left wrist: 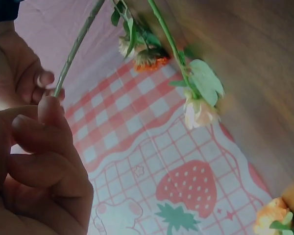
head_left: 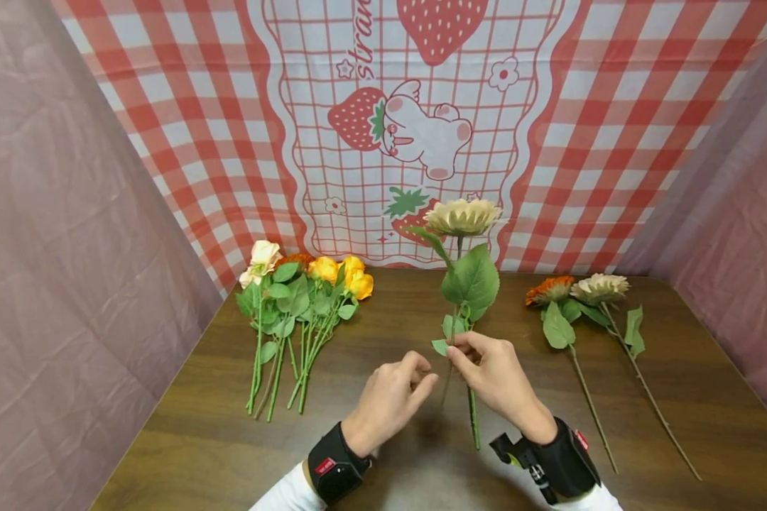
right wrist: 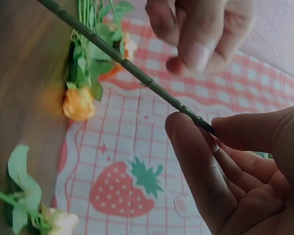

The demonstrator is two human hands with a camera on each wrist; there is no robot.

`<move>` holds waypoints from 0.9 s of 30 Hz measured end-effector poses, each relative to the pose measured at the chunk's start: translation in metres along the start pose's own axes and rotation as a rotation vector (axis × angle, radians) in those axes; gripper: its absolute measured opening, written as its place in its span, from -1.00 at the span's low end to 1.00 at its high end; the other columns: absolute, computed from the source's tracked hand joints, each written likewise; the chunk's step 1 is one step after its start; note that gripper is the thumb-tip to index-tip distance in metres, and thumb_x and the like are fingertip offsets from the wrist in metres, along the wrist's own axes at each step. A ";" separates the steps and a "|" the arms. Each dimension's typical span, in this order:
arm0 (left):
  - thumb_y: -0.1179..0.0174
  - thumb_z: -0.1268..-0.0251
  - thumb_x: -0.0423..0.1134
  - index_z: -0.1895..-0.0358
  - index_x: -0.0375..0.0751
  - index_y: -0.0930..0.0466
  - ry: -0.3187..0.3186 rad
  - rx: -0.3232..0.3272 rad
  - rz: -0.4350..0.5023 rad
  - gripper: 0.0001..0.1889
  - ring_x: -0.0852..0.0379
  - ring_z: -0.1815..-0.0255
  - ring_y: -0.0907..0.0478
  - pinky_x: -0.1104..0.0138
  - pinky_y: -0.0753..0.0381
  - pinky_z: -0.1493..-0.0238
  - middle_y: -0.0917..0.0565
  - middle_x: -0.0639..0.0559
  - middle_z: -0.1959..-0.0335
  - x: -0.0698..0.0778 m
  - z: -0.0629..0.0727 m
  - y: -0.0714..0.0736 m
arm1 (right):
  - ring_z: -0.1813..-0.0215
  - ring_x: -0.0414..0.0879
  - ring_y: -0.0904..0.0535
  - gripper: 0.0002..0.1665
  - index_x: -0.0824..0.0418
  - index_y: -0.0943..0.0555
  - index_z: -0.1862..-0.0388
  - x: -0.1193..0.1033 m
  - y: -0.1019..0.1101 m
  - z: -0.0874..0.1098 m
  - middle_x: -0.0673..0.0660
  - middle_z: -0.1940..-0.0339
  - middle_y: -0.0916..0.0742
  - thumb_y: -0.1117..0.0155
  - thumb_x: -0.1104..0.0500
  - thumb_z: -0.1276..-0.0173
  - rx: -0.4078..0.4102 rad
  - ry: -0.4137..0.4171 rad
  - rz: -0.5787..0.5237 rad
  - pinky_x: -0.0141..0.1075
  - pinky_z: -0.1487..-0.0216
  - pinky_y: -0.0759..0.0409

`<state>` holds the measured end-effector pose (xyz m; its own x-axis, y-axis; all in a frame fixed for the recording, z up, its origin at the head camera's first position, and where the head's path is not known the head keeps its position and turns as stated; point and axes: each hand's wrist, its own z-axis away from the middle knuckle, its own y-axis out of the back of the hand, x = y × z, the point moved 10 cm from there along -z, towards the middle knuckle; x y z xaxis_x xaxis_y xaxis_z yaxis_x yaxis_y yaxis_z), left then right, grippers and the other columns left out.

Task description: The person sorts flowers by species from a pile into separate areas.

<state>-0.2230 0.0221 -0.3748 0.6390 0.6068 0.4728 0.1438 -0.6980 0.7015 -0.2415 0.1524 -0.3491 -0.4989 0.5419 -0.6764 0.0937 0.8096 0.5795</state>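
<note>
Right hand (head_left: pixel 501 376) pinches the cream flower (head_left: pixel 461 226) by its stem (right wrist: pixel 148 82), bloom (head_left: pixel 464 215) above the fingers (head_left: pixel 465 365), left hand (head_left: pixel 386 394) loosely curled alongside.

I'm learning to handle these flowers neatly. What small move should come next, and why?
I'd probably have the left hand pinch the thin green stem of the cream, many-petalled flower: only the right hand holds it, head up, while the left hand is empty and close by, so a second grip might steady it.

Brown wood-grain table (head_left: pixel 198 440); red-and-white checked strawberry-print cloth (head_left: pixel 492 156) behind; dull pink drapes (head_left: pixel 70 284) at both sides.
</note>
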 end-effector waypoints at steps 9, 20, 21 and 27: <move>-0.26 -0.33 -0.26 0.16 -0.10 -0.53 0.044 0.026 -0.062 -0.88 0.36 0.64 -0.48 0.49 -0.35 0.62 -0.64 0.23 0.58 -0.007 -0.003 0.012 | 0.55 -0.31 -0.55 -0.88 0.29 -0.71 0.19 0.018 0.033 -0.006 0.00 0.52 -0.71 -0.32 0.38 -0.31 0.065 -0.051 0.109 -0.38 0.54 -0.47; -0.24 -0.34 -0.29 0.14 -0.11 -0.53 0.043 0.017 -0.062 -0.89 0.42 0.70 -0.32 0.53 -0.23 0.66 -0.58 0.25 0.63 -0.007 -0.003 0.013 | 0.54 -0.31 -0.52 -0.81 0.34 -0.71 0.11 0.046 0.092 -0.003 0.12 0.47 -0.73 -0.23 0.31 -0.38 0.140 -0.146 0.258 -0.39 0.54 -0.41; -0.23 -0.33 -0.29 0.14 -0.11 -0.52 0.038 0.020 -0.065 -0.89 0.43 0.70 -0.31 0.54 -0.22 0.67 -0.57 0.26 0.64 -0.007 -0.003 0.012 | 0.56 -0.32 -0.51 -0.80 0.35 -0.71 0.10 0.050 0.098 -0.001 0.13 0.47 -0.73 -0.22 0.31 -0.39 0.147 -0.158 0.270 -0.39 0.57 -0.39; -0.22 -0.34 -0.30 0.15 -0.12 -0.52 0.037 0.014 -0.067 -0.90 0.45 0.70 -0.28 0.55 -0.20 0.67 -0.53 0.28 0.66 -0.007 -0.003 0.012 | 0.64 -0.27 -0.41 -0.73 0.41 -0.70 0.10 0.075 0.133 0.008 0.18 0.48 -0.72 -0.13 0.29 -0.38 0.184 -0.229 0.372 -0.38 0.58 -0.28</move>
<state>-0.2282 0.0104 -0.3685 0.5996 0.6658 0.4441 0.1959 -0.6601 0.7252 -0.2593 0.3029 -0.3262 -0.2016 0.8216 -0.5333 0.3915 0.5667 0.7250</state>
